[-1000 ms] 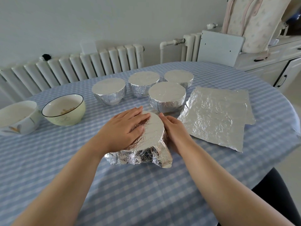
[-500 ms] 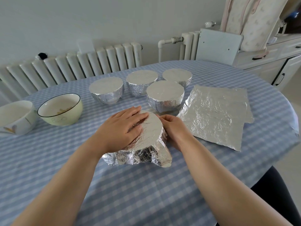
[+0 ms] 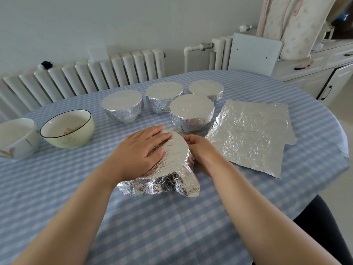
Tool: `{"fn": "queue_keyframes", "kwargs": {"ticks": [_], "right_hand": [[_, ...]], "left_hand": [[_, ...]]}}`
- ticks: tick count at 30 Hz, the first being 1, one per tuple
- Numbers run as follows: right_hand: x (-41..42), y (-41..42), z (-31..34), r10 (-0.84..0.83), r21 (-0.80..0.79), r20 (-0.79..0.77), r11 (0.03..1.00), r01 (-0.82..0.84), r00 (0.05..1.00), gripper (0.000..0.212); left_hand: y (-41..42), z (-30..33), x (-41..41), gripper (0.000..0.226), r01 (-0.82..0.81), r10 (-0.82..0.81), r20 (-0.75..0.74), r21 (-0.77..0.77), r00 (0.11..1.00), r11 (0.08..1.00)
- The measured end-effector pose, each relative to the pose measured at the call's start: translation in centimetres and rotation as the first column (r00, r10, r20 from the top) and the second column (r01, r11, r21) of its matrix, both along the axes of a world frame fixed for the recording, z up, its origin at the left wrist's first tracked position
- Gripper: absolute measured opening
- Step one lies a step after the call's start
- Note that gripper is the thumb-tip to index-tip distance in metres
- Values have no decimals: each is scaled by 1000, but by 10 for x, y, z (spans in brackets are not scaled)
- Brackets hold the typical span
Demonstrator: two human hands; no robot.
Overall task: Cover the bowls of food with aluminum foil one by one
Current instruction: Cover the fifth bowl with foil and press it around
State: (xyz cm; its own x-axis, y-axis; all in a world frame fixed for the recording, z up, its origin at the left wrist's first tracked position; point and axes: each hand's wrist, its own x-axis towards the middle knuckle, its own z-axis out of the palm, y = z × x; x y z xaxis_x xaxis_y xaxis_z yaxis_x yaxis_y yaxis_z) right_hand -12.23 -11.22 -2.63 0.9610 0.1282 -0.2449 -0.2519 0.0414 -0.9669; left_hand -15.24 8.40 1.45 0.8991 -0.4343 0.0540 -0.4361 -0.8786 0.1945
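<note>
A bowl draped in foil (image 3: 175,153) stands on the checked table in front of me, its foil skirt hanging loose and crumpled at the near side. My left hand (image 3: 137,152) lies flat on the foil top, pressing it down. My right hand (image 3: 200,152) cups the bowl's right side, its fingers curled against the foil there. Behind stand several wrapped bowls (image 3: 192,111). Two uncovered bowls sit at the left: a pale green one (image 3: 67,129) and a white one (image 3: 16,137).
Loose foil sheets (image 3: 250,134) lie flat on the table to the right. The blue checked tablecloth (image 3: 172,217) covers a rounded table. A radiator (image 3: 86,77) lines the wall behind, and a white cabinet (image 3: 315,73) stands at the far right.
My right hand has slid a little around the bowl's right side, pressing the foil in. The left hand stays flat on top.
</note>
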Motion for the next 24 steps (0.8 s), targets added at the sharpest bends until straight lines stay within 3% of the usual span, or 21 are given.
{"fn": "queue_keyframes", "kwargs": {"ticks": [6, 10, 14, 17, 21, 24], "right_hand": [[1, 1, 0, 4, -104, 16, 995, -3, 1000, 24], [-4, 4, -1, -66, -77, -3, 995, 65, 998, 18], [-6, -4, -4, -102, -271, 175, 951, 148, 979, 10], [-14, -12, -5, -182, -219, 237, 947, 235, 954, 19], [-37, -8, 4, -253, -182, 494, 905, 383, 832, 25], [-51, 2, 6, -169, -234, 440, 927, 294, 882, 27]], "left_hand": [[0, 0, 0, 70, 1, -1, 3, -10, 1000, 1000], [0, 1, 0, 70, 0, 0, 0, 2, 1000, 1000], [-1, 2, -2, 71, -4, 4, -7, 19, 1000, 1000], [-1, 2, -3, 71, -6, 6, -7, 14, 1000, 1000], [-1, 2, -2, 72, -7, 7, 8, 14, 1000, 1000], [-1, 2, -2, 74, -11, 10, 9, 15, 1000, 1000]]}}
